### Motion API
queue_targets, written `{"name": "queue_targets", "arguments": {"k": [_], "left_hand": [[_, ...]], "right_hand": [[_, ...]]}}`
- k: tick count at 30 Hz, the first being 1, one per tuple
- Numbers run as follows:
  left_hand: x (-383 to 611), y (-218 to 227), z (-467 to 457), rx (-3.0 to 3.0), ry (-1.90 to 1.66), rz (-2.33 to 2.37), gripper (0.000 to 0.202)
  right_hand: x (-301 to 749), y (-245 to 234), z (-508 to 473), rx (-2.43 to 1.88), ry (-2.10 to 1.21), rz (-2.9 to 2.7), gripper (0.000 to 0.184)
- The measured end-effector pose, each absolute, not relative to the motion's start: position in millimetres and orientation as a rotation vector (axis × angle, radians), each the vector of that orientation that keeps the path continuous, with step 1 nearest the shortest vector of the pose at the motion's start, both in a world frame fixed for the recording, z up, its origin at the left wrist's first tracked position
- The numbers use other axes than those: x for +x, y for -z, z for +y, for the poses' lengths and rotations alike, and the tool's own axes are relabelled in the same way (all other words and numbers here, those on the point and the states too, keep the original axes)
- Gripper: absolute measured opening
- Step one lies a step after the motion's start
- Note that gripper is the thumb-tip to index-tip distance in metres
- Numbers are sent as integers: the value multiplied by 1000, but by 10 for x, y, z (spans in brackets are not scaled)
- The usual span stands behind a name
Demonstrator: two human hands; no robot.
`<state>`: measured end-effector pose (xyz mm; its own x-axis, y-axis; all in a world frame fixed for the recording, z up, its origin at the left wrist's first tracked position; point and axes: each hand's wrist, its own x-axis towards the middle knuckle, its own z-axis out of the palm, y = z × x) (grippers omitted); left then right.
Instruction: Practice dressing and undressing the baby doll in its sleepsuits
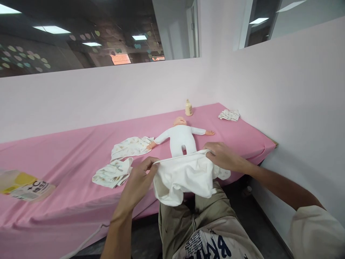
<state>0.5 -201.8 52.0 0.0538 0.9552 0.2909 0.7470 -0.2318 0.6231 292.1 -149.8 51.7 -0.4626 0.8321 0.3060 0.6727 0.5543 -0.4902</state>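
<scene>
A white baby garment [184, 176] hangs stretched between my two hands at the table's front edge, its lower part drooping over my lap. My left hand [142, 179] pinches its upper left corner. At the upper right corner, my right hand [219, 154] grips the same edge between thumb and fingers. Just beyond the cloth lies a baby doll [182, 138] on its back, arms spread, with a white body; the garment hides its lower legs. Left of the doll are a spread patterned baby garment [132, 146] and a folded patterned cloth [113, 173].
A pink sheet [81, 158] covers the table. A pale pump bottle [188, 108] stands behind the doll. Another patterned cloth [229, 115] lies at the back right. On the left rests a large bottle with a yellow label [27, 185]. Walls bound the back and right.
</scene>
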Motion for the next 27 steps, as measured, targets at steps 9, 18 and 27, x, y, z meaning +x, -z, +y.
{"name": "queue_targets", "arguments": {"k": [9,18,27], "left_hand": [[-284,-356,-2005,2257,-970,2187,28],[-539,-577,-2311,1666,-1424,1802,22],[-833,-736,-1427,1544,-1561,2140,29]], "right_hand": [[3060,-681,-1436,-1256,-494,-2117,13],[3182,-718,-1487,-1131,-808,-2286,10],[2488,-939,-702,-904,-1246,-1784,20]]}}
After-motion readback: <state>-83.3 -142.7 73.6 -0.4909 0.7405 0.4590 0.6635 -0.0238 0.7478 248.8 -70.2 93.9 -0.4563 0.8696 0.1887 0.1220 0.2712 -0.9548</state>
